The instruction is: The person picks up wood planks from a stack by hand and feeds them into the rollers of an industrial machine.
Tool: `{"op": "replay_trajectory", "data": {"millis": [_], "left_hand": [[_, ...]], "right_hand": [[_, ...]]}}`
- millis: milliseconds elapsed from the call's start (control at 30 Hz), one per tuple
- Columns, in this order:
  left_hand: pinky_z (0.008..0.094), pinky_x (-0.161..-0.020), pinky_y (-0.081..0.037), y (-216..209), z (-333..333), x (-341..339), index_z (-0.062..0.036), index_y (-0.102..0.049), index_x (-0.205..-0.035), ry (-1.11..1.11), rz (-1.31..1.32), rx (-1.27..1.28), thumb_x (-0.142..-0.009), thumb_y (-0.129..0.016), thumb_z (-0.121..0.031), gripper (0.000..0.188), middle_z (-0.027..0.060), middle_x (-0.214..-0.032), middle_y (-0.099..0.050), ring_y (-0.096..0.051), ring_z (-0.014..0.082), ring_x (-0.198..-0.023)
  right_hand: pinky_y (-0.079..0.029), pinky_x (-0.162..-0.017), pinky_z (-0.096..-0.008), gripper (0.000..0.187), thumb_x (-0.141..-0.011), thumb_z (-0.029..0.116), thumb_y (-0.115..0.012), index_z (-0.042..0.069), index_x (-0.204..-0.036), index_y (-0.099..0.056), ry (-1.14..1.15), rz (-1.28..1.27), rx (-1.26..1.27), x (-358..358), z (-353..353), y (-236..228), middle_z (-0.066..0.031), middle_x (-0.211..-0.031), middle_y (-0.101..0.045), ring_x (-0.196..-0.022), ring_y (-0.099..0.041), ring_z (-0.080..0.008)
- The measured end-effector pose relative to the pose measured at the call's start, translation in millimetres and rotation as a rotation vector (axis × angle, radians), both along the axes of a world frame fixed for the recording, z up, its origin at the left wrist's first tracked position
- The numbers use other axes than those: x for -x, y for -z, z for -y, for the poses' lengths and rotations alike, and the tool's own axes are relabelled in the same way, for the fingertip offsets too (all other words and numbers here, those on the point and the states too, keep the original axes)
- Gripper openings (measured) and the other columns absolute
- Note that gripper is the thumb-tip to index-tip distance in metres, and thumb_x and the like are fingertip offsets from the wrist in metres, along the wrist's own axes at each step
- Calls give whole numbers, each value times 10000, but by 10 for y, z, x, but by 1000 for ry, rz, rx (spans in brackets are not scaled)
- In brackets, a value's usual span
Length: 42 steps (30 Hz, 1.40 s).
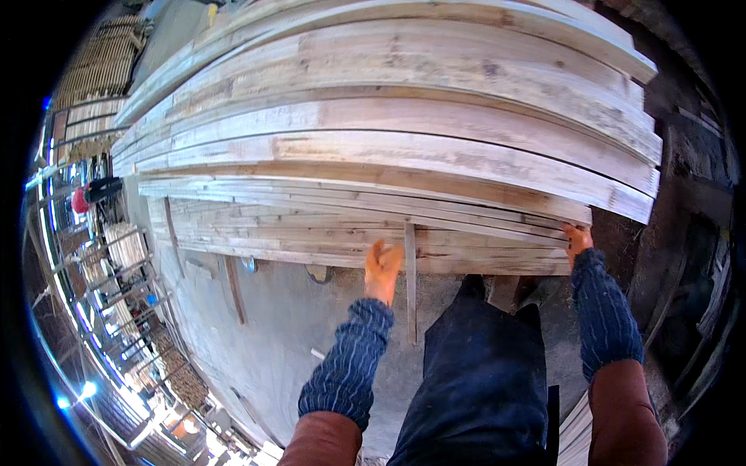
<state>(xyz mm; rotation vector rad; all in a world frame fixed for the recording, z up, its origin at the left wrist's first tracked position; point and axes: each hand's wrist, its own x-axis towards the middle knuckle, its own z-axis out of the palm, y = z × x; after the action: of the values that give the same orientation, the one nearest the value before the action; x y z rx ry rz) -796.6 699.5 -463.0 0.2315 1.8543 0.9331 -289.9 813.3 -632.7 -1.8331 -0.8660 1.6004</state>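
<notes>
Long pale wooden boards [451,151] lie stacked across the view in front of me. Along the near side of the stack runs a lower layer of narrower boards [311,231]. My right hand [577,238] is at the right end of these narrower boards, its fingers closed round a board end. My left hand [382,269] is raised by the near edge of the lower layer, fingers loosely bent and apart, with nothing visible in it. Just right of it, a thin wooden strip [411,303] juts out toward me from the stack. Both my forearms wear dark blue striped sleeve covers.
More thin strips [235,289] stick out from the stack farther left. Grey concrete floor [264,342] lies between the stack and me. On the far left, a person [99,190] is near racks of stacked wood [128,247]. Dark clutter [699,256] lines the right side.
</notes>
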Motion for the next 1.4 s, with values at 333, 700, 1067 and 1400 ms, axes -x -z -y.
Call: {"op": "replay_trajectory", "data": {"millis": [333, 700, 1067, 1400], "left_hand": [[456, -1163, -362, 692, -209, 576, -114, -221, -1620, -233, 26, 344, -868, -790, -410, 988, 142, -1619, -364, -424, 303, -1428], [394, -1016, -476, 890, -435, 308, 58, -319, -1442, -467, -288, 505, -687, -890, -532, 1115, 255, -1300, -571, -589, 329, -1148], [400, -1032, -456, 721, -578, 434, -10, -411, -1448, -227, -78, 597, -901, -721, -422, 752, 184, -1358, -586, -613, 293, -1122], [348, -797, -571, -1208, 364, -1136, 18, -478, -1320, -520, 470, -203, -930, -735, -238, 533, 111, -1123, -626, -657, 226, -985]], "right_hand": [[-523, -879, -390, 861, -931, 264, -773, 129, -1609, -260, 171, 41, 417, -131, 1133, -140, -80, -1435, -543, -1146, -604, -206], [-420, -916, -360, 655, -1032, 581, -504, 151, -1526, -478, 190, -195, 466, 24, 384, -844, -29, -1555, -515, -1102, -549, -230], [-388, -1173, -441, 829, -911, 362, -758, 7, -1554, -375, -468, 549, -63, 1208, 617, -1266, -252, -1552, -445, -1419, -461, -364], [-517, -916, -350, 759, -961, 497, -676, 37, -1525, -461, -1103, -457, 233, 3414, -86, -2741, -134, -1226, -669, -1060, -638, -201]]}}
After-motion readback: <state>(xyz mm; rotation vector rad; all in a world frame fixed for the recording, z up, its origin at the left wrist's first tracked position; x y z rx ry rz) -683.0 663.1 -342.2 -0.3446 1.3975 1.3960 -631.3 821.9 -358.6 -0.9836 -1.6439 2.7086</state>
